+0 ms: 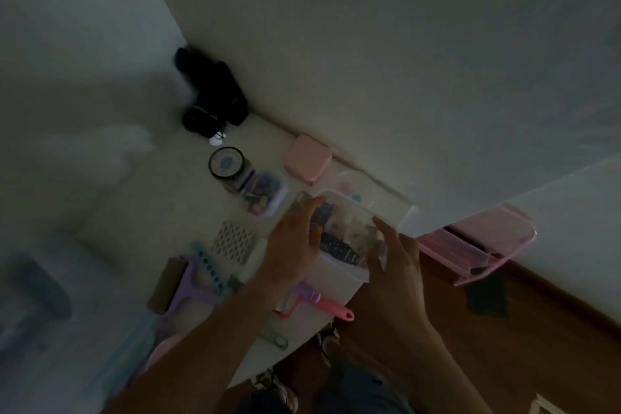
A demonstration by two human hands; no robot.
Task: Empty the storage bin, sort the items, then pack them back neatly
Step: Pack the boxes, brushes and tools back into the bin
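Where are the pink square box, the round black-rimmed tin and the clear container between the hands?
pink square box [307, 158], head view, middle of its lid.
round black-rimmed tin [226, 162], head view, centre of its pale top.
clear container [347, 228], head view, see-through lid between the two hands.

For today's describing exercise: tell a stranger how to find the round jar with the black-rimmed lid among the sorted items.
Start at the black bag in the wall corner. Just below it, on the white surface, stands the round jar. Unlike the square pink box to its right, its lid is circular, dark-rimmed, with a pale centre.
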